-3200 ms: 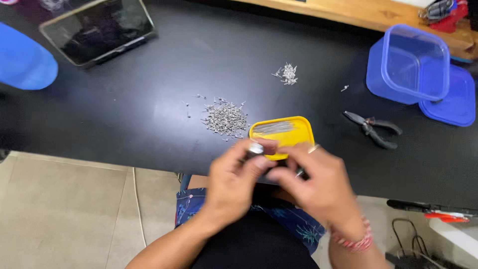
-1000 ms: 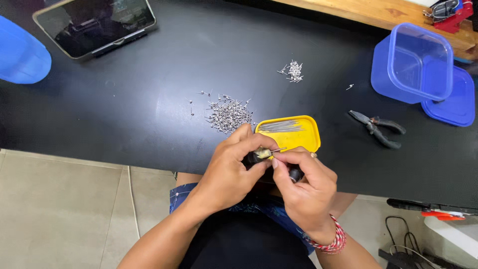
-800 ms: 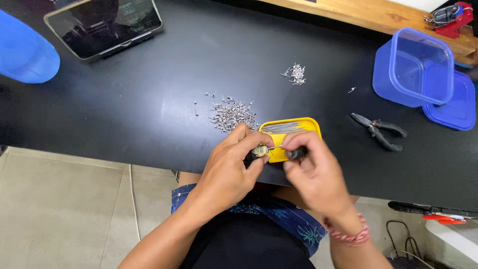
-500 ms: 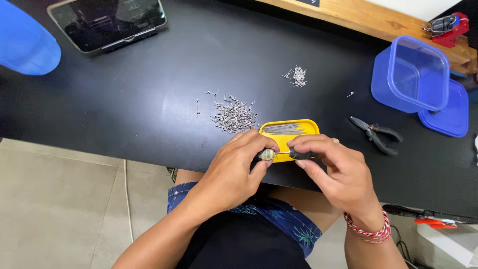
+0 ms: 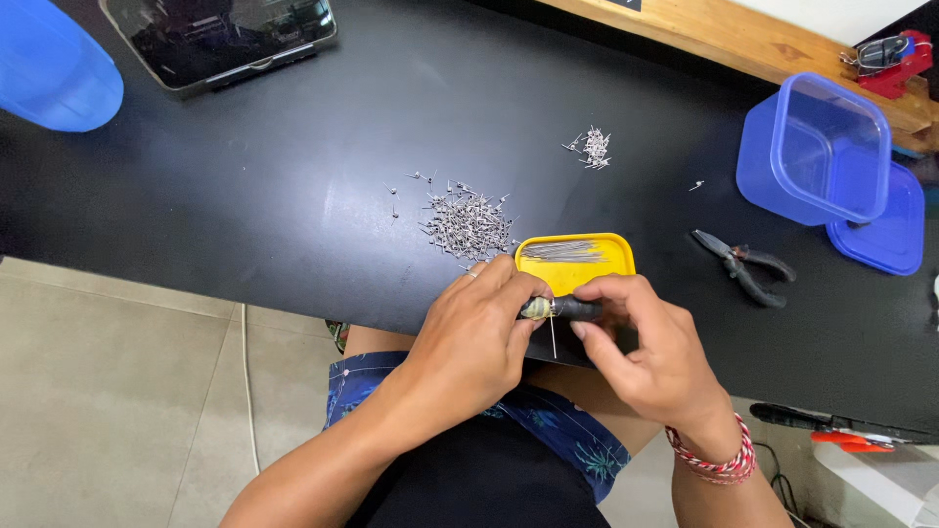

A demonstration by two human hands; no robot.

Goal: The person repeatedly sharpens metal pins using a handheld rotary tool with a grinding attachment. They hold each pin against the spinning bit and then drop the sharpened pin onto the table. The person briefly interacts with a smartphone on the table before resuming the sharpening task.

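A black table (image 5: 245,215) carried a dark tablet (image 5: 220,34) at its far edge, a clear blue box (image 5: 817,147) resting on its lid (image 5: 885,240), and small pliers (image 5: 743,266). A red object (image 5: 895,54), perhaps a tool, sat on the wooden ledge (image 5: 743,39).

Bright, even daylight. Soft whitish sheen across the black tabletop (image 5: 245,176), strongest near the middle. Only faint, short shadows beside the pliers (image 5: 745,267) and under each hand. Sharp focus throughout; slight wide-angle bending toward the edges.
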